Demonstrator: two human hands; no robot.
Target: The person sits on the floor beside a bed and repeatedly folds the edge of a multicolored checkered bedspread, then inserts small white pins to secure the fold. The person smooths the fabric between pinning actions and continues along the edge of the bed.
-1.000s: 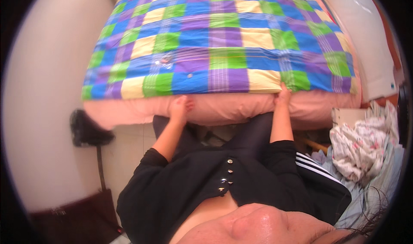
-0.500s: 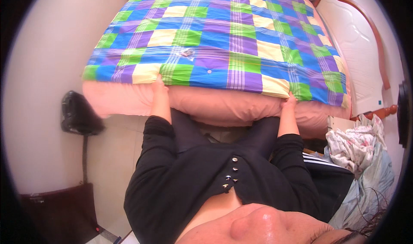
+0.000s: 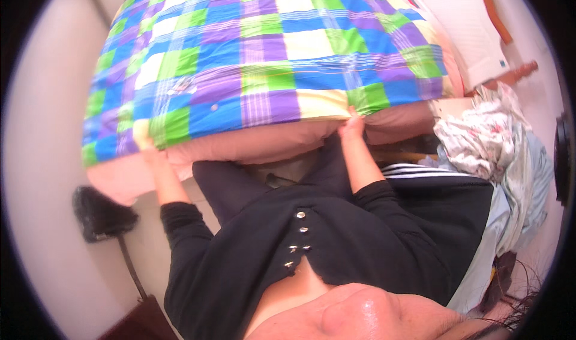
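Observation:
A checkered quilt in blue, green, purple and pale yellow covers the bed. Along its near edge, my left hand grips the hem at a pale yellow patch, slightly blurred. Further right, my right hand pinches the same hem where yellow meets green. Both sets of fingertips are partly tucked into the cloth. Under the hem shows a pink sheet on the mattress side. A small crinkled clear packet lies on the quilt, with a small pale round spot nearby.
A heap of pale floral and light-blue cloth sits at the right, beside black fabric with white stripes. A white headboard with wooden trim stands beyond. At left, a dark object on a pole stands by the wall.
The view has turned, so the bed sits further left and tilted. Both hands keep their hold on the quilt's hem at the same patches.

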